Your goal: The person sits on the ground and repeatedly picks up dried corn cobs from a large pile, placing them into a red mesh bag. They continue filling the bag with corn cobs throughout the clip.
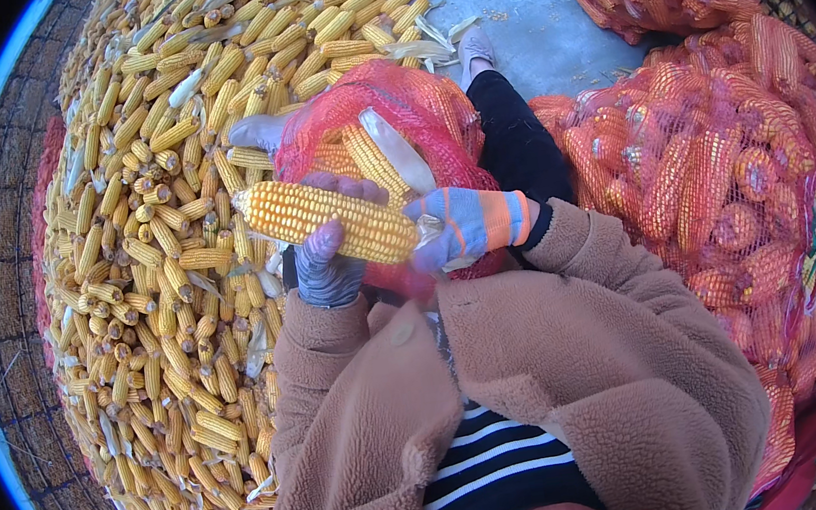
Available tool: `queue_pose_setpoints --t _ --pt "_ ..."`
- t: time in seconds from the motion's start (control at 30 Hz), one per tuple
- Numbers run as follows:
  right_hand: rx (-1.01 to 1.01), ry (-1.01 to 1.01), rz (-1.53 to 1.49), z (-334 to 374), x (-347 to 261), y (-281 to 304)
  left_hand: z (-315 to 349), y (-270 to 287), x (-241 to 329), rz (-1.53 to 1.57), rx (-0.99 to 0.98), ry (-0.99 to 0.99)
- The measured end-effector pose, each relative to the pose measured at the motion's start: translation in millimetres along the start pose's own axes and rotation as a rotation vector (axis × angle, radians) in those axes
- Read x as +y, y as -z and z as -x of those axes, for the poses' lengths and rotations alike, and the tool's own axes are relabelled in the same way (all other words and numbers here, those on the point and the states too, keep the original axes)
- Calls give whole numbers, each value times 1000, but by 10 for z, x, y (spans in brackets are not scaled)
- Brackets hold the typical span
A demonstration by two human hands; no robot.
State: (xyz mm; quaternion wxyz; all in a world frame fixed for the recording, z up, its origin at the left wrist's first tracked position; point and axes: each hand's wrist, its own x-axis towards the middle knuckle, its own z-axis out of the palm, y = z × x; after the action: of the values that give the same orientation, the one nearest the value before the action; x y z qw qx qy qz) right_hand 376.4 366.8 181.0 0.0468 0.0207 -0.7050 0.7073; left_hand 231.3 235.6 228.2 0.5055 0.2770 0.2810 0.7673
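A yellow corn cob (329, 222) lies across my left hand (331, 264), gloved in purple-grey, with thumb and fingers wrapped round it. My right hand (460, 226), in a light blue glove with an orange cuff, is closed at the cob's right end, where a bit of pale husk (430, 230) shows between its fingers. Just beyond both hands stands a red mesh bag (431, 101), its mouth spread between my legs. Inside it are more cobs (372, 163) and a strip of dry husk (398, 150).
A big heap of loose corn cobs (175, 241) spreads to the left and far side, with wire mesh fencing (19, 330) beyond it. Filled red mesh bags (699, 161) are stacked on the right. Grey concrete floor (543, 23) shows at the far side, with husk scraps on it.
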Motion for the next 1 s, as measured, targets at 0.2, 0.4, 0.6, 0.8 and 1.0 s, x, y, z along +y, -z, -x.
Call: queue_pose_setpoints --t 0.2,0.4,0.6,0.8,1.0 --pt "92 -78 -144 208 -151 -74 132 -146 209 -276 -129 91" --pt "145 86 183 333 -179 62 190 -298 371 159 -525 371" --pt "133 338 623 342 -142 55 295 -65 428 -657 -296 889" --pt "140 363 725 189 -68 -137 374 246 -31 -869 -250 837" --pt "443 237 636 244 -150 40 393 12 -146 -528 21 635"
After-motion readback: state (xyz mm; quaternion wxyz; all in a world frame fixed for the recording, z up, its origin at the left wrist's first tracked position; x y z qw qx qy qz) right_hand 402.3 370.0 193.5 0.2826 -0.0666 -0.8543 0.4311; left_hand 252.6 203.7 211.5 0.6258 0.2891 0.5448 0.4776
